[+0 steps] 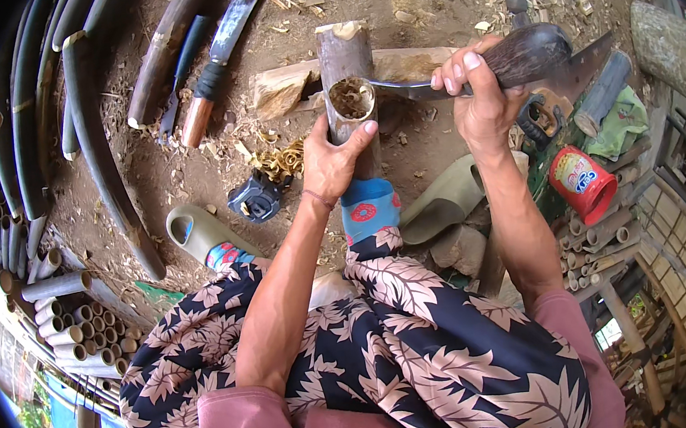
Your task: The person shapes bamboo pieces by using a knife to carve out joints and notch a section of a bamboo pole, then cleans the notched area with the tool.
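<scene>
My left hand (335,155) grips a short upright bamboo tube (346,80), its hollow open end facing up. The tube stands against a rough wooden block (284,86) on the dirt. My right hand (476,91) is closed around the dark wooden handle (531,52) of a large knife. Its blade (401,87) reaches left and touches the tube's rim. My socked foot (369,209) rests just below the tube.
Long dark bamboo poles (92,132) curve along the left. Cut bamboo tubes (79,325) lie stacked at lower left and also on the right (605,245). Another knife (218,60), a green sandal (199,233), a tape measure (256,198), a red can (582,180) and a handsaw (549,109) lie around.
</scene>
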Demonstrator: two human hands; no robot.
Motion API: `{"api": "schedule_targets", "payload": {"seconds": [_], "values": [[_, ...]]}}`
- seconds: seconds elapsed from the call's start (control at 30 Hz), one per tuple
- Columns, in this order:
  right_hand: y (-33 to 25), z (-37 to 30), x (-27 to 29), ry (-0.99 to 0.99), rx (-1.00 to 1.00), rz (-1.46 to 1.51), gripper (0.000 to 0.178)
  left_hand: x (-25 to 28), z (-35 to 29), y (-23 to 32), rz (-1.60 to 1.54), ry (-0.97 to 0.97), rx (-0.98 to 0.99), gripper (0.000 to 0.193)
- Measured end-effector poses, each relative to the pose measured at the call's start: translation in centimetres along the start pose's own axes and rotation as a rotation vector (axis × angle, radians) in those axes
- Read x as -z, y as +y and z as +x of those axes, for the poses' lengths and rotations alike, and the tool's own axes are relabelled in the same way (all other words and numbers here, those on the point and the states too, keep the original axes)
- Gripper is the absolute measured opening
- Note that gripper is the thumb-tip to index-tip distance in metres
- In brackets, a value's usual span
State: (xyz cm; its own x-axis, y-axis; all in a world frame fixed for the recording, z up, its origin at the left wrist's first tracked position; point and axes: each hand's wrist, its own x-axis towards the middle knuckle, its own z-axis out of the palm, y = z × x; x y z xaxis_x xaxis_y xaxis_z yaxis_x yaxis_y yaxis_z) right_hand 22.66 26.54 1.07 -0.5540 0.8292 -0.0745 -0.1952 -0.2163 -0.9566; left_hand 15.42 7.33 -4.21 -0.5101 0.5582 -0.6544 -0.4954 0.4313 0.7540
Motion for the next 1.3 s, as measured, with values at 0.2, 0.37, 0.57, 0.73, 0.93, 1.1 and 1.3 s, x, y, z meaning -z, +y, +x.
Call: {"api": "schedule_targets", "payload": {"seconds": [0.2, 0.37, 0.57, 0.73, 0.93, 1.1, 1.3], "values": [[1.0, -0.1, 1.1, 0.219, -0.202, 0.134, 0.01, 0.3, 0.2, -0.2, -0.027, -0.033, 0.022, 0.072], [1.1, 0.2, 2.2, 0.332, -0.413, 0.203, 0.007, 0.5, 0.5, 0.3, -0.081, -0.101, 0.068, 0.075], [-2.3, -3.6, 1.0, -0.305, 0.163, -0.21, 0.008, 1.7, 1.6, -1.1, -0.342, -0.245, 0.133, 0.077], [-2.9, -7.6, -0.2, -0.828, 0.339, -0.472, 0.02, 2.1, 2.0, -0.9, -0.393, -0.328, 0.18, 0.076], [-2.1, -8.4, -1.1, -0.943, 0.392, -0.53, 0.021, 1.8, 1.7, -0.5, -0.326, -0.291, 0.16, 0.07], [-1.7, -8.4, -0.6, -0.995, 0.425, -0.59, 0.017, 1.5, 1.8, -0.2, -0.235, -0.28, 0.126, 0.059], [-0.6, -8.7, 1.1, -1.057, 0.502, -0.693, 0.014, 0.0, 1.8, -0.6, -0.138, -0.147, 0.035, 0.06]]}}
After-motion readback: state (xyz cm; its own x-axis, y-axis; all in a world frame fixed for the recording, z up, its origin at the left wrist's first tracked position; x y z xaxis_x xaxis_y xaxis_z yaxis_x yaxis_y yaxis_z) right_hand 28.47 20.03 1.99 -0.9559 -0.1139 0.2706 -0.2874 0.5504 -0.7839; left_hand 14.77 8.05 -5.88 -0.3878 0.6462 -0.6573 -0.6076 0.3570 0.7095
